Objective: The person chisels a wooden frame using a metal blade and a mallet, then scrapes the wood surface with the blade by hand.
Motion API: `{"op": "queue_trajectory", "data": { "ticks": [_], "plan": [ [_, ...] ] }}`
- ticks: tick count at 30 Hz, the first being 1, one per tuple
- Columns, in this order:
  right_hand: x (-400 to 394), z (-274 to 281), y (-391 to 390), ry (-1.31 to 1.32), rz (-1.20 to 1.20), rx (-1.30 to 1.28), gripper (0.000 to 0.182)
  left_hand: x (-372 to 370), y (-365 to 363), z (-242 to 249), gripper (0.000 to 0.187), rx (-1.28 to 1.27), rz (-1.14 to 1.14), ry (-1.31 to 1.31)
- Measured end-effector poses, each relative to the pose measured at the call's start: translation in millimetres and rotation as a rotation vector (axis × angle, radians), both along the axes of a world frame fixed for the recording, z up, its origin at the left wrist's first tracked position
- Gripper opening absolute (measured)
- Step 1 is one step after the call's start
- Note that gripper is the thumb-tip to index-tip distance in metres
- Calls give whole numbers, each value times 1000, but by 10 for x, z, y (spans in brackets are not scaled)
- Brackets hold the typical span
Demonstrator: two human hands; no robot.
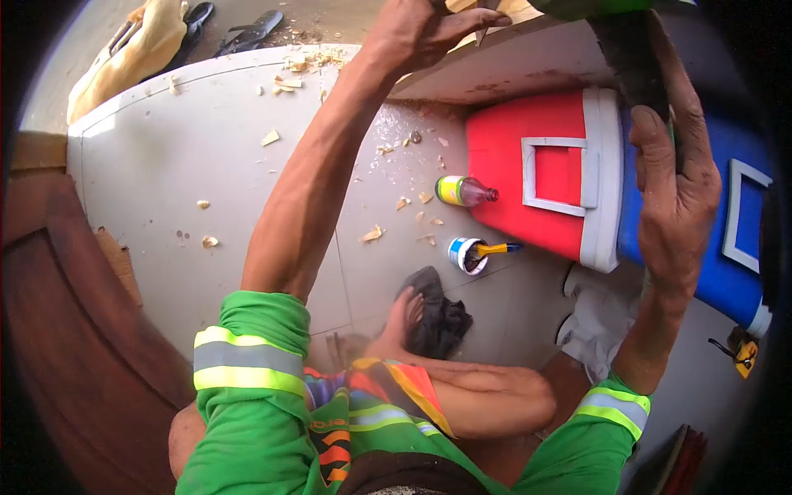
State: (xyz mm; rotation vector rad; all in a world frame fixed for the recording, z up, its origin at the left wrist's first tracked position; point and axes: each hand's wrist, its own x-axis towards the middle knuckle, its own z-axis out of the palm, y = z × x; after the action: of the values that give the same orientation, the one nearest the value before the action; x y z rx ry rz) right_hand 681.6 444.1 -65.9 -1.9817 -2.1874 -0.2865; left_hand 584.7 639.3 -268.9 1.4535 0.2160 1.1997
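Note:
At the top edge, my left hand [417, 37] is beside the edge of a wooden panel [462, 70]. Its thumb reaches along a thin piece there, with the other fingers mostly cut off by the frame; I cannot tell what it grips. My right hand [676, 190], raised at the right, is wrapped around a dark, flat, long thing [631, 62]. A green part [590, 7] shows at that thing's upper end, partly out of view. Pale wood chips [289, 82] lie on the floor below the hands.
Red [503, 157] and blue [689, 140] cool boxes stand at right. Near them are a glass bottle [466, 190], a small pot [464, 257] with a paintbrush [499, 247], and a tape measure [745, 360]. A brown panelled door [82, 355] is at left, sandals [252, 33] at top.

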Motion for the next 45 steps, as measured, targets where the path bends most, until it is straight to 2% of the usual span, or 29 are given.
{"op": "queue_trajectory", "data": {
  "ticks": [6, 11, 14, 18, 20, 24, 26, 27, 29, 30, 33, 34, 37, 38, 40, 42, 44, 45],
  "plan": [
    [-162, 123, -136, 174, -186, -14, 46, -12, -41, -27, 37, 6, -8, -51],
    [-71, 71, -4, -85, 136, -21, 46, 0, -68, 90, 37, -44, -43, -101],
    [-75, 25, -45, -40, 65, -16, 46, 22, -72, 83, 36, -28, -23, -116],
    [-44, 41, 87, -39, 118, -19, 46, 26, -59, 85, 36, 76, 16, -123],
    [-40, 26, 85, -16, 111, -17, 46, 14, 4, 86, 35, 147, 77, 27],
    [-109, 10, 51, -105, 35, -35, 46, 6, -13, 248, 36, 190, 167, 250],
    [-159, 36, 35, 6, -115, -61, 45, 57, 31, 238, 35, 175, 112, 104],
    [-202, 89, -97, 187, -263, -75, 45, 91, 26, 188, 34, 157, 75, 36],
    [-116, 83, -187, 160, -297, -38, 46, 141, 32, 144, 35, 161, 91, -37],
    [7, 31, -136, -51, -178, 10, 46, 97, 4, 189, 37, 100, 88, 59],
    [11, -18, -32, -87, -93, -12, 47, 104, 44, 110, 40, 299, 163, 90],
    [34, -14, -87, 32, -122, -3, 47, 119, 53, 62, 40, 231, 163, 80],
    [-158, -16, -173, 139, -311, 4, 47, 94, 48, 11, 39, 116, 90, 62],
    [-128, -110, -75, 124, -214, 74, 47, 97, 38, 21, 39, 113, 96, 56],
    [-124, -67, 58, 68, -235, -89, 46, 95, 33, -8, 40, 136, 108, 81],
    [-57, -71, 84, -85, -44, 20, 45, 59, 22, 18, 40, 86, 83, 65],
    [-103, -120, 44, 252, -89, 74, 44, -4, -29, -50, 40, -54, 26, 22],
    [-128, -159, 38, 301, -104, 49, 45, -6, -68, -98, 39, -59, 32, 17]
  ]
}}
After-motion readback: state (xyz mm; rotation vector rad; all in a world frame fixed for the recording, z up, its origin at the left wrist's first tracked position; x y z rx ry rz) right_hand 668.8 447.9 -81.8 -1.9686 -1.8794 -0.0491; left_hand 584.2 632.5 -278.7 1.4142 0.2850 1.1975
